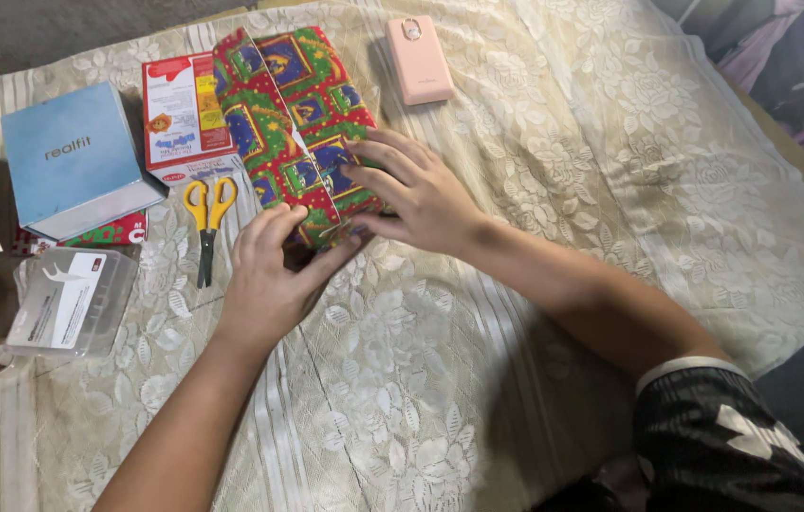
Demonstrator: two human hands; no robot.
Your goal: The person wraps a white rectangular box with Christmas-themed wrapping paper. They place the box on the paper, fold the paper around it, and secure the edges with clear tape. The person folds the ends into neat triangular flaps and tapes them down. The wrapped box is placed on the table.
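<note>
Gift-wrapped box (293, 123), on lace-covered bed (610, 171) beside yellow scissors (208, 213): apparently light, stiff, slick-papered; left hand (269, 275) pinches near-end flap, right hand (416, 190) presses flat on top; best gripped by its sides.

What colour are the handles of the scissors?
Yellow handles on the scissors, seen in the head view.

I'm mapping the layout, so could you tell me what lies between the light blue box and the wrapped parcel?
In the head view, a red and white carton lies between the light blue box and the wrapped parcel, with yellow-handled scissors just below it.
</note>
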